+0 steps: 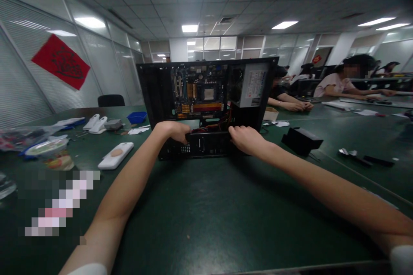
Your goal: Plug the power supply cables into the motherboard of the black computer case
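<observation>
A black computer case point(155, 94) stands open-sided on the green table, its inside facing me. A motherboard point(200, 88) is mounted within it, and a silver power supply point(254, 86) sits at the upper right. Coloured cables point(209, 127) run along the lower part, between my hands. My left hand point(171, 131) grips the near edge of the case left of centre, fingers curled over it. Further right, my right hand point(245, 138) is closed on the same edge. Some fingertips are hidden behind the rim.
On the left lie a white phone-like item point(116, 156), a blue tray point(137, 117) and a plastic tub point(48, 148). A black box-shaped part point(302, 140) and black strips point(364, 160) rest on the right. Co-workers point(335, 81) sit behind them.
</observation>
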Demonstrator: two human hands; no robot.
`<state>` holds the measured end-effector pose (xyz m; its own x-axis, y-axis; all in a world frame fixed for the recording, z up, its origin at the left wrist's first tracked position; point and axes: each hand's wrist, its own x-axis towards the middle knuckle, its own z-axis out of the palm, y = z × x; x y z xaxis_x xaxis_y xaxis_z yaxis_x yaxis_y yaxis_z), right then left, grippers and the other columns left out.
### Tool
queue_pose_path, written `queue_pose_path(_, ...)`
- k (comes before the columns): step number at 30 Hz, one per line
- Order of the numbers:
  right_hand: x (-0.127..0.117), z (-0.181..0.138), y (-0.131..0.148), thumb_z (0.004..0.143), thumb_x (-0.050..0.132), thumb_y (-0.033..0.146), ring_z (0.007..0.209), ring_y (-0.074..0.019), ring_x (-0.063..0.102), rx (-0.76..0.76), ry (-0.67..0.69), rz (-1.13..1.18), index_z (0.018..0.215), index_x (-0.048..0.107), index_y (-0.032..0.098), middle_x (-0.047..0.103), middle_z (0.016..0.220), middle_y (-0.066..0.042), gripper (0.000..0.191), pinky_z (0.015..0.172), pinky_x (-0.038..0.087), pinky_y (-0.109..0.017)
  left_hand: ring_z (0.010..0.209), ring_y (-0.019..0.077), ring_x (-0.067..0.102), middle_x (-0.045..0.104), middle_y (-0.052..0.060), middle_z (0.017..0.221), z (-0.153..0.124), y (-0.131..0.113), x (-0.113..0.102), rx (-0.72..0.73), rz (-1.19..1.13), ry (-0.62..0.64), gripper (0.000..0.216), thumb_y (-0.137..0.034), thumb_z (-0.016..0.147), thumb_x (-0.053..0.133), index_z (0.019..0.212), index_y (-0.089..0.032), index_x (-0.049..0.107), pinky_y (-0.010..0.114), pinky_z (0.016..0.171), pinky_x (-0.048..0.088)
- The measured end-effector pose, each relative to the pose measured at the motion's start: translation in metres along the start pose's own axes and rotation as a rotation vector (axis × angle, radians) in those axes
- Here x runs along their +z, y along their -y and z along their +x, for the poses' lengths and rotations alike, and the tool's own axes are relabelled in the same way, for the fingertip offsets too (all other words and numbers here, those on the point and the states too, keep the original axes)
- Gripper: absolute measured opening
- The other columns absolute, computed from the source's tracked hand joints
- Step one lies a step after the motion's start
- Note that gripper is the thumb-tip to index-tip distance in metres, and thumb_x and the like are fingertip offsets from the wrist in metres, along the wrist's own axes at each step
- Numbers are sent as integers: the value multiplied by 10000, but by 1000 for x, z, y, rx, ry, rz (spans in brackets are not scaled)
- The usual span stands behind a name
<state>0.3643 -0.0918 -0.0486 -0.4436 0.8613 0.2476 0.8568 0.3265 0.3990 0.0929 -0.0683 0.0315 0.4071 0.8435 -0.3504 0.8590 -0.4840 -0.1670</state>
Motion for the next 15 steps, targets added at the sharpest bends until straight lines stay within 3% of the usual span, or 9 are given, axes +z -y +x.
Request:
queue_pose_path(5,0,4,-7,1003,507,219,1013,-349,724,-54,-9,27,1183,604,83,732,1096,-217,246,761,529,-385,869,257,701,776,96,1008,9,9,7,22,-129,-40,440,-528,789,733,1063,-185,777,295,755,543)
queue_pose_path(11,4,6,-8,992,528,222,998,-342,735,-58,-4,54,1187,610,82,742,1084,-213,254,765,537,-386,843,255,704,778,102,1002,22,11,14,58,-153,-45,408,-448,792,742,1073,-154,780,308,763,544)
queue_pose_path(15,-6,6,-7,1032,513,353,1007,-331,735,-70,3,88,1179,626,85,742,1104,-204,325,777,536,-371,903,258,709,783,98,1057,22,18,14,105,-210,-14,518,-585,819,691,1108,-165,786,298,797,535)
